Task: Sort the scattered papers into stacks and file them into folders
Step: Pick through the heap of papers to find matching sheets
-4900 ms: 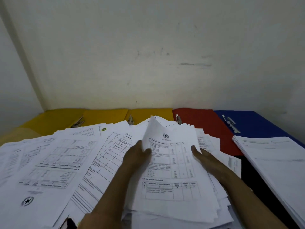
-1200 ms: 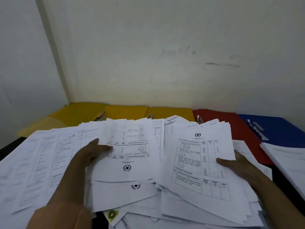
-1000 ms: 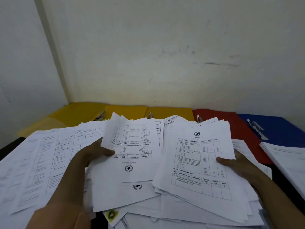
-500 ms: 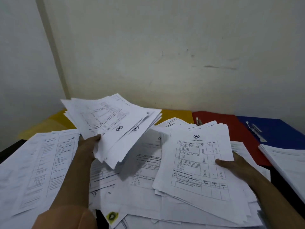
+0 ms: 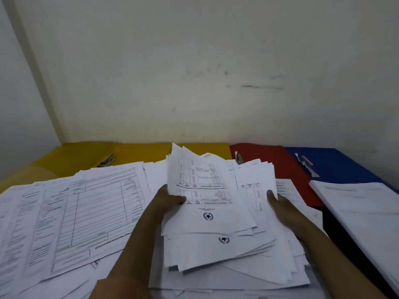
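Half a second ago the left hand held its bundle of sheets raised over the left side of the table; now, in the head view, that bundle is down on the central pile, its far edge tilted up toward the wall, thumb curled over its left edge in a pinch. The right hand rests at the pile's right edge with fingers fairly straight against the paper; whether any finger hooks under a sheet I cannot tell. Loose forms cover the left half of the table, and a squared stack lies along the right edge. Along the back edge lie three yellow folders, a red folder and a blue folder, none yet filled as far as can be seen. The risk, as I judge it, is in the pile: its sheets lie fanned and skewed, so squaring them one-sidedly could slide the lower ones toward the near edge and off. Merging the bundle unchecked could also mix unlike forms, since some star-crested pages face the other way.
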